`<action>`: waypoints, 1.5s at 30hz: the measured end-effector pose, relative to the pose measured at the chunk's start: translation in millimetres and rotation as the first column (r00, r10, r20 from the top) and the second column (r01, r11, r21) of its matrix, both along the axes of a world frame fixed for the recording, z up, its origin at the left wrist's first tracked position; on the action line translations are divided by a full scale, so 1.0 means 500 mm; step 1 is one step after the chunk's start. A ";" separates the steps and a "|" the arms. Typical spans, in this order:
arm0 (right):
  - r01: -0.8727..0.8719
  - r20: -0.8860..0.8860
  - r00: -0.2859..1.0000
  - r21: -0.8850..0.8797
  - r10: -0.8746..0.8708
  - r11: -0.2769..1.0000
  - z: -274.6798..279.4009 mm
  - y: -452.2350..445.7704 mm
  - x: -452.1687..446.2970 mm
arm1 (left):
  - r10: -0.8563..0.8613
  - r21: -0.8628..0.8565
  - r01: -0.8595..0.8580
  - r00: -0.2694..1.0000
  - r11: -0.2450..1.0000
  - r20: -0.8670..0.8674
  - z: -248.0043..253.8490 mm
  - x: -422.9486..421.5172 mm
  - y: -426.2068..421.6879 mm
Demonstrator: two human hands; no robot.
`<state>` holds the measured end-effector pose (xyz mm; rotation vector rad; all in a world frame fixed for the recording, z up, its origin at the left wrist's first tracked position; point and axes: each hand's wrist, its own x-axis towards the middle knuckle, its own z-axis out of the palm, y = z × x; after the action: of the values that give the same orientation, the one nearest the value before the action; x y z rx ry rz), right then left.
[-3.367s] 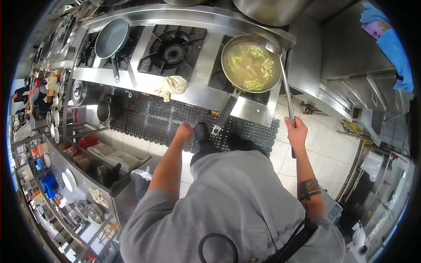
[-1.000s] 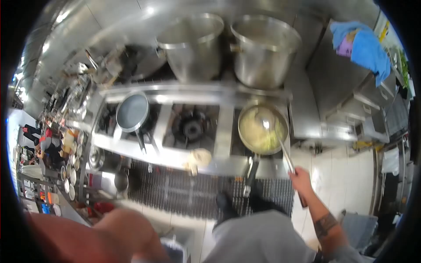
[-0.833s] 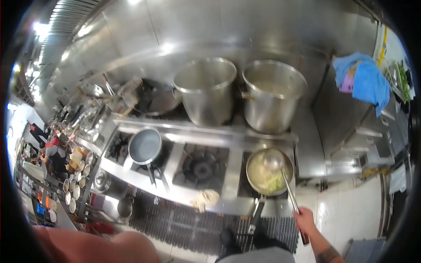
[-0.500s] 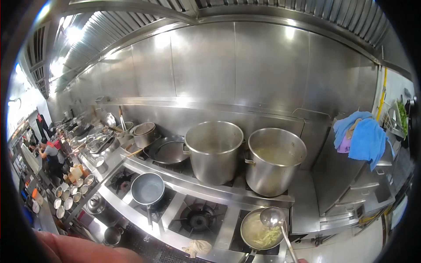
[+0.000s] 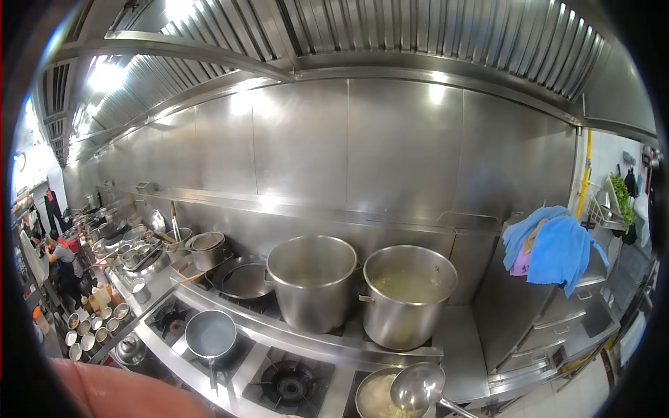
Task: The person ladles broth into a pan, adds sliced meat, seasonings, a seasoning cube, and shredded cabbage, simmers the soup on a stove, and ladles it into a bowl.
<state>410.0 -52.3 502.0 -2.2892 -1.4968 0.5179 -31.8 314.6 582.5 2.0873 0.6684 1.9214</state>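
Observation:
A large blurred patch of skin at the lower left is part of my left hand point(image 5: 129, 393), very close to the camera; its fingers cannot be made out. My right hand is outside the frame. A steel ladle point(image 5: 418, 385) is tilted over the pan of broth and greens point(image 5: 371, 398) at the bottom edge, its handle running out of the frame at the lower right. Left of it, an empty grey frying pan point(image 5: 210, 334) rests on a burner, and a bare burner point(image 5: 288, 382) lies between them.
Two tall steel stockpots point(image 5: 312, 285) point(image 5: 410, 296) stand behind the burners. A dark wok point(image 5: 245, 279) and smaller pots point(image 5: 208, 252) are to their left. Blue cloths point(image 5: 557, 251) hang at the right. Far left, a person point(image 5: 61, 258) stands near several small bowls point(image 5: 87, 341).
The view has tilted up toward the wall and hood, so my right hand has left the frame. The ladle now looks larger and higher over the pan. My left hand has come close to the camera.

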 end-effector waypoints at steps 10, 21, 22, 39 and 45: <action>-0.147 0.236 0.960 -0.029 0.150 0.989 0.380 -0.099 -0.110 | 0.125 -0.020 -0.124 0.991 0.992 0.043 0.033 -0.049 -0.003; -0.154 0.260 0.954 -0.006 0.151 0.988 0.387 -0.092 -0.136 | 0.147 -0.018 -0.146 0.988 0.989 0.054 0.052 -0.083 -0.010; -0.157 0.262 0.953 -0.004 0.152 0.988 0.386 -0.094 -0.137 | 0.145 -0.014 -0.144 0.988 0.989 0.057 0.053 -0.086 -0.013; -0.152 0.266 0.953 0.016 0.142 0.988 0.377 -0.125 -0.189 | 0.151 0.002 -0.152 0.986 0.988 0.073 0.077 -0.164 -0.047; -0.147 0.273 0.952 0.018 0.136 0.989 0.377 -0.139 -0.214 | 0.155 0.004 -0.156 0.985 0.988 0.081 0.083 -0.199 -0.063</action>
<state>303.2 -122.0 690.4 -2.3072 -1.7924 0.2144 -131.4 283.3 623.9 2.0047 0.8277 2.0834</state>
